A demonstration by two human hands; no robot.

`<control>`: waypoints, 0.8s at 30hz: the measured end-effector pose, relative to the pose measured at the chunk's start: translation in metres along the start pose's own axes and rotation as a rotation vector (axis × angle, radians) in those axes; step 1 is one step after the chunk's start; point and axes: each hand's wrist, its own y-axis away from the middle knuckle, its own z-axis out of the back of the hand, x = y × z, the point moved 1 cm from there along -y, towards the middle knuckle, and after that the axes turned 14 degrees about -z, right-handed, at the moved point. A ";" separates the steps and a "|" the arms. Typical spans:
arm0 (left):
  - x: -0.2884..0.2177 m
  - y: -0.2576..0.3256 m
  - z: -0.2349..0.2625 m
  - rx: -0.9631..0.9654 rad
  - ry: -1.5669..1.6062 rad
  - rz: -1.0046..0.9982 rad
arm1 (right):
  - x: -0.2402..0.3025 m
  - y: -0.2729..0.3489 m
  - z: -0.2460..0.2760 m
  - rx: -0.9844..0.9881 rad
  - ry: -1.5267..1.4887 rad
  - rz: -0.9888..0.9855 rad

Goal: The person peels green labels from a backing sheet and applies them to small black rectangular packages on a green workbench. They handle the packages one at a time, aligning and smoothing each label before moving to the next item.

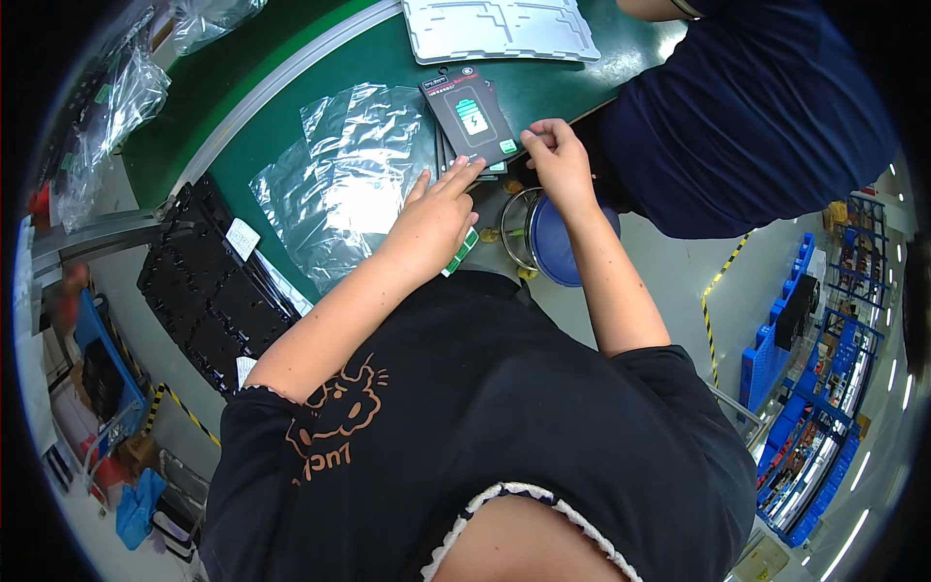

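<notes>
Black flat retail packages with a green battery picture lie in a small stack on the green table; the top package (472,116) is turned slightly. My left hand (433,221) reaches across with fingers stretched out, their tips on the near edge of the top package. Beside that package's right corner, my right hand (562,167) has thumb and forefinger pinched together; anything between them is too small to make out. A green and white label sheet (463,250) shows below my left hand, partly hidden by it. Clear plastic film (354,179) lies left of the packages.
A grey-white moulded tray (499,29) sits at the far side of the table (252,145). Black moulded trays (213,281) stand at the left. A person in a dark sleeve (747,116) is close on my right, above a blue stool (567,247).
</notes>
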 end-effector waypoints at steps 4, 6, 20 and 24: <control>0.001 -0.001 -0.003 0.003 -0.013 -0.004 | 0.009 0.012 0.002 -0.032 0.026 0.059; 0.001 -0.001 -0.003 -0.011 -0.014 -0.009 | 0.011 0.016 0.003 -0.027 0.049 0.032; 0.000 0.001 -0.007 -0.034 0.010 -0.022 | 0.017 0.060 -0.022 -0.190 0.125 0.170; 0.003 0.002 -0.009 -0.041 0.018 -0.040 | 0.019 0.062 -0.027 -0.158 -0.052 0.026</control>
